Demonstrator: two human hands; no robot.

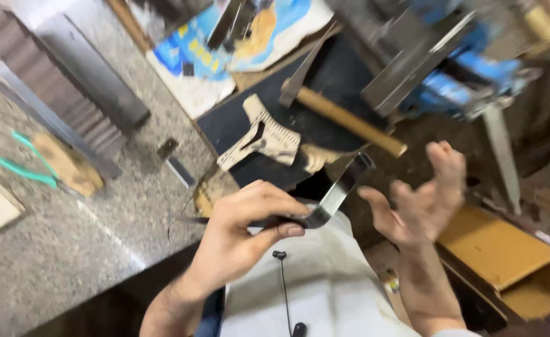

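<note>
Left hand (241, 228) pinched shut on a bent metal strip (334, 196), thumb over fingers at its lower end. Right hand (421, 200) was spread open, fingers curled, holding nothing, just right of the strip. Strip's long axis ran diagonally, free end pointing up-right, between both hands. Behind: wooden-handled hammer (350, 118) and blue vise (468, 81).

Blue vise (468, 81) blurred, edge-cut.
</note>
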